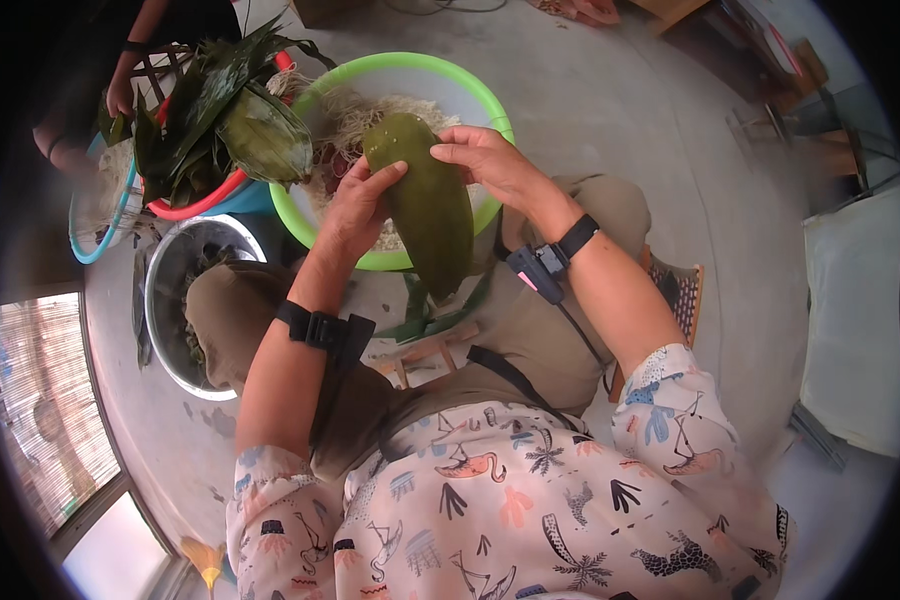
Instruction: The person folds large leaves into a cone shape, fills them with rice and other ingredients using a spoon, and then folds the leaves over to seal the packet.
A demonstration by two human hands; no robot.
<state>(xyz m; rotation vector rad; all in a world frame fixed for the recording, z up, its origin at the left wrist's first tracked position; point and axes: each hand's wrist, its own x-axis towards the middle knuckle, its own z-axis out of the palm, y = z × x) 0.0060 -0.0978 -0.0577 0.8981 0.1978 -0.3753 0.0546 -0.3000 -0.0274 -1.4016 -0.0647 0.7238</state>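
A broad green leaf (431,202), with a few white grains stuck near its top, is spread between my two hands. My left hand (361,201) pinches its left side, thumb on the face of the leaf. At its upper right edge, my right hand (484,161) grips with thumb and fingers. Beneath them stands a green-rimmed basin (397,66). White grains of rice (420,111), pale strings (337,124) and some dark red pieces (336,166) are in it; the leaf hides part of the contents.
Long wet leaves (210,112) heap over a red-rimmed basin (202,206) at upper left. Another person's hand (120,94) is beside them, near a blue-rimmed basin (94,251). A metal basin (166,360) holding dark green things stands left of my knee. A broom (204,559) is at lower left.
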